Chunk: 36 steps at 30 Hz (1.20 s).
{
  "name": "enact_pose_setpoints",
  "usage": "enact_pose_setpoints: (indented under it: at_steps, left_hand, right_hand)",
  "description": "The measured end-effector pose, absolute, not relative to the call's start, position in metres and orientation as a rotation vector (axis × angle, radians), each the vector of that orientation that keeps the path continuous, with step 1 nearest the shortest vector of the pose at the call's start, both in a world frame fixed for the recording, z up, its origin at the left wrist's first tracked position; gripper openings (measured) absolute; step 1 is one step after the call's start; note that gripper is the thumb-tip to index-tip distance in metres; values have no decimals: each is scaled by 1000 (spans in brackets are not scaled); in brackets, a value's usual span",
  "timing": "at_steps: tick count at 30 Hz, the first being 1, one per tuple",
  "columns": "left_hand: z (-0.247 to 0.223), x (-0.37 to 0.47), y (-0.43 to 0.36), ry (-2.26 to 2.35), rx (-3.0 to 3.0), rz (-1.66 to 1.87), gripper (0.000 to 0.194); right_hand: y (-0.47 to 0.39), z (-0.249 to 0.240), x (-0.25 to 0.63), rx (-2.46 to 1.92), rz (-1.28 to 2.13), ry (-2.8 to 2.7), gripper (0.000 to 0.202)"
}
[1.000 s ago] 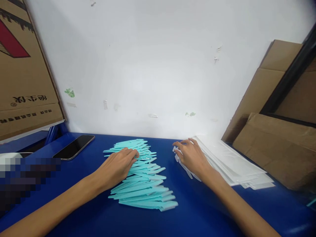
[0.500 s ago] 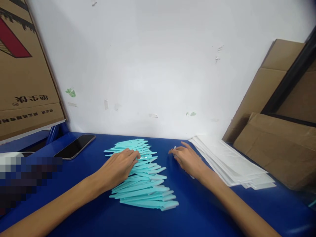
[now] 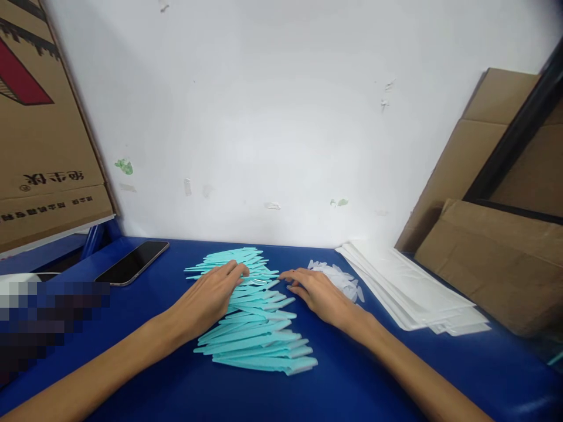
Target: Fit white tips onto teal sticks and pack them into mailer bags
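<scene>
Teal eyebrow razors (image 3: pixel 250 343) lie overlapping in a long row on the blue table, their wider ends to the right, many with pale translucent covers. Over the upper part of this row, my left hand (image 3: pixel 211 296) is closed in a pinch on an eyebrow razor (image 3: pixel 258 282), whose shiny end points right from the fingertips. My right hand (image 3: pixel 319 293) is at the row's right edge, thumb and forefinger drawn together; whatever they hold is too small to make out. Behind its wrist is a heap of small translucent blade covers (image 3: pixel 347 282).
A stack of flat white sheets or bags (image 3: pixel 409 287) lies right of the covers. A phone (image 3: pixel 134 262) rests at the left. Cardboard boxes (image 3: pixel 48 135) stand at the left, with folded cardboard (image 3: pixel 484 264) at the right. A white wall (image 3: pixel 272 117) borders the table (image 3: pixel 352 381) behind.
My right hand has moved left from the heap of covers toward the razor in my left hand, uncovering the heap. My left hand has stayed nearly in place.
</scene>
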<state>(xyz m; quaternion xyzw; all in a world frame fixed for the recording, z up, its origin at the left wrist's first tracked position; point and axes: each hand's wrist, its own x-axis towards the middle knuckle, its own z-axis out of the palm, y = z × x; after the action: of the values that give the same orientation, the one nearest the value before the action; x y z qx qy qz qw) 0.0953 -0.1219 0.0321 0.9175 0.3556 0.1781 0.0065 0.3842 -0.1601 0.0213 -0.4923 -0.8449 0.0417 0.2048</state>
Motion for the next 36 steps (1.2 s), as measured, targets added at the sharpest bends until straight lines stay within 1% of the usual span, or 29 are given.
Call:
enact_pose_setpoints:
  at_steps: [2, 6, 11, 18, 22, 29, 36]
  left_hand:
    - [32, 95, -123, 1109, 2832, 555, 29]
    - [32, 95, -122, 1106, 2790, 579, 30]
    - [31, 94, -123, 1047, 2777, 612, 31]
    - [33, 96, -125, 1017, 2815, 651, 32]
    - [33, 97, -126, 1026, 2821, 616, 32]
    - [35, 98, -128, 1000, 2754, 676, 31]
    - [34, 101, -132, 948, 2791, 627, 29]
  right_hand:
    - [-159, 20, 387, -1436, 131, -2308, 30]
    - [-159, 19, 393, -1534, 143, -2258, 13]
    - [-160, 25, 391, -1515, 135, -2243, 11]
    - [-167, 33, 378, -1402, 112, -2175, 18]
    - [-170, 28, 371, -1399, 64, -2152, 16]
    - [-169, 27, 374, -1411, -27, -2083, 18]
    - [-173, 25, 369, -1313, 3, -2153, 19]
